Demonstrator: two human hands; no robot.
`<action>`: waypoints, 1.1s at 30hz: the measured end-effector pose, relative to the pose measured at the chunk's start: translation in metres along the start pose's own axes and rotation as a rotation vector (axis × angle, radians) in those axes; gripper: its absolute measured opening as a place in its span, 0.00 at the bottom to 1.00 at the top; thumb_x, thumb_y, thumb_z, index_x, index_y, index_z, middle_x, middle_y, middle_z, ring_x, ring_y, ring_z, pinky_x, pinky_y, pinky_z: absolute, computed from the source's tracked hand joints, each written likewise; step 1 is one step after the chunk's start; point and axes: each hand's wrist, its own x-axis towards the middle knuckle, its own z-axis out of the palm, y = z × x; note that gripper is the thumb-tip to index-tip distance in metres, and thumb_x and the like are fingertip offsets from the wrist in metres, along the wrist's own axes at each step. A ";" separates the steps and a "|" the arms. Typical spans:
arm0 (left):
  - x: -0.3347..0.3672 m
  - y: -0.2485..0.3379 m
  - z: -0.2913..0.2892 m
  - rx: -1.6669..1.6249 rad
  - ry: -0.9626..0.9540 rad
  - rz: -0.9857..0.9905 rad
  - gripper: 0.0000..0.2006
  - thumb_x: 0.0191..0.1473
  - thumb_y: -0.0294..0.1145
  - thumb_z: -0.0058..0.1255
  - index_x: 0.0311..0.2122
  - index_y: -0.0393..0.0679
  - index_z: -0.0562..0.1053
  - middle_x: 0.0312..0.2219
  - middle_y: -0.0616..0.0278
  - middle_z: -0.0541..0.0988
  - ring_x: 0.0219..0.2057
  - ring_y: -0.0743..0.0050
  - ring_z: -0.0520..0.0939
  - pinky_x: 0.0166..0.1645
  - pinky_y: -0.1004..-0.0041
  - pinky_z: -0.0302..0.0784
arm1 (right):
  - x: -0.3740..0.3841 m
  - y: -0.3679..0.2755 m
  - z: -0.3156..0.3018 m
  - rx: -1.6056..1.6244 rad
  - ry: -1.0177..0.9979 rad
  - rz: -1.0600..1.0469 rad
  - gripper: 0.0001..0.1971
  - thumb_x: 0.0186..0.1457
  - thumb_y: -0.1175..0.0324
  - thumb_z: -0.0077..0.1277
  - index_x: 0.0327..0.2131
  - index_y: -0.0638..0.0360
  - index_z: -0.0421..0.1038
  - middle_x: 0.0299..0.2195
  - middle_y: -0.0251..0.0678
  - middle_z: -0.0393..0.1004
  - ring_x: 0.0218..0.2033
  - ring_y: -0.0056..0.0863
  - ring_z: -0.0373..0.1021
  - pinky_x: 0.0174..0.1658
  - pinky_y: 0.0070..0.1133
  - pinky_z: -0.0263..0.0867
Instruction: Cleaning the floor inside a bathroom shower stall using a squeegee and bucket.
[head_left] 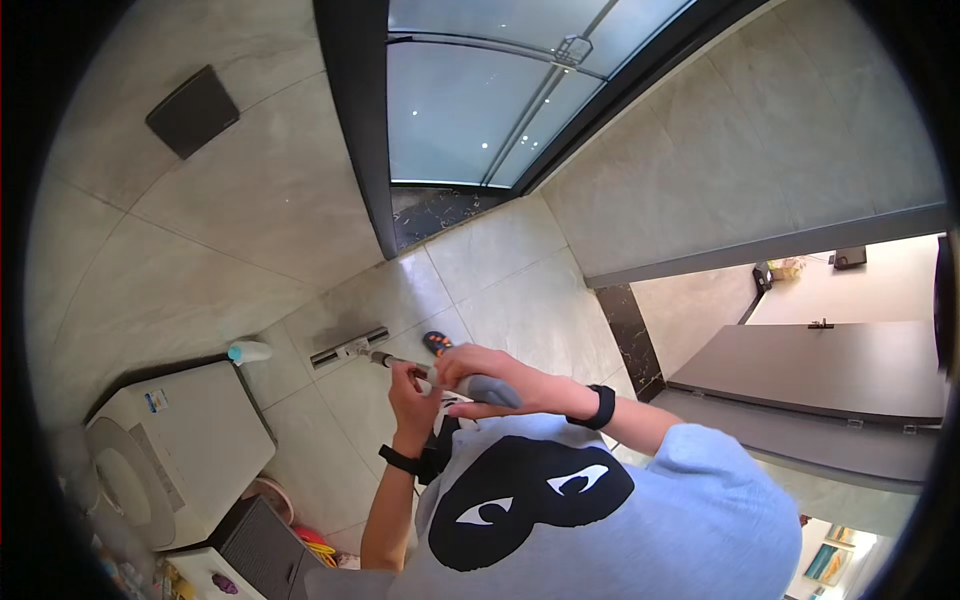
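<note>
A long-handled flat mop (349, 347) rests its narrow silver and dark head on the tiled floor ahead of me. Its handle slants up toward my chest and ends in a grey grip (492, 390). My left hand (411, 402) is closed round the lower part of the handle. Higher up, my right hand (482, 366) wraps the handle just below the grey grip. Both wrists wear black bands. A dark slipper with orange spots (437, 343) shows on the floor just beyond my hands.
A white washing machine (205, 440) stands at left, beside a white bottle with a blue cap (250, 352). Behind it lies a pink basin (270, 497). A frosted glass door (470, 120) with a dark frame is ahead. On the right, a grey door (820, 365) stands by a dark threshold (632, 335).
</note>
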 end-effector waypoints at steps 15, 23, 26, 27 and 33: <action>0.114 -0.116 0.157 -1.322 0.273 -0.996 0.24 0.54 0.54 0.44 0.42 0.41 0.62 0.30 0.56 0.75 0.33 0.64 0.78 0.31 0.75 0.74 | -0.060 0.123 -0.169 0.211 -0.223 -0.124 0.14 0.52 0.68 0.52 0.42 0.63 0.67 0.45 0.45 0.69 0.50 0.38 0.66 0.53 0.29 0.61; 0.167 -0.111 0.211 -1.267 0.550 -1.104 0.05 0.54 0.32 0.37 0.28 0.46 0.59 0.15 0.66 0.66 0.15 0.77 0.69 0.17 0.80 0.66 | -0.033 0.161 -0.347 0.197 -0.717 0.271 0.43 0.48 0.47 0.56 0.61 0.60 0.49 0.57 0.50 0.58 0.57 0.41 0.57 0.58 0.29 0.54; 0.178 -0.109 0.178 -1.703 0.500 -1.181 0.06 0.51 0.27 0.41 0.27 0.41 0.58 0.16 0.64 0.65 0.16 0.73 0.68 0.21 0.76 0.69 | 0.004 0.196 -0.395 0.002 -0.341 0.135 0.39 0.48 0.48 0.56 0.57 0.61 0.55 0.53 0.48 0.63 0.55 0.38 0.60 0.57 0.26 0.55; 0.186 -0.085 0.186 -1.525 0.369 -1.094 0.05 0.51 0.28 0.41 0.27 0.40 0.59 0.18 0.63 0.67 0.16 0.72 0.69 0.21 0.74 0.69 | 0.009 0.212 -0.409 -0.009 -0.330 0.140 0.39 0.48 0.48 0.56 0.57 0.61 0.55 0.53 0.48 0.63 0.55 0.38 0.60 0.57 0.26 0.55; 0.237 -0.062 0.196 -1.688 0.390 -1.150 0.12 0.48 0.39 0.44 0.26 0.40 0.64 0.19 0.61 0.70 0.18 0.70 0.69 0.24 0.73 0.69 | 0.090 0.250 -0.508 0.258 0.242 0.265 0.19 0.56 0.66 0.50 0.49 0.62 0.63 0.47 0.34 0.68 0.49 0.21 0.64 0.51 0.21 0.61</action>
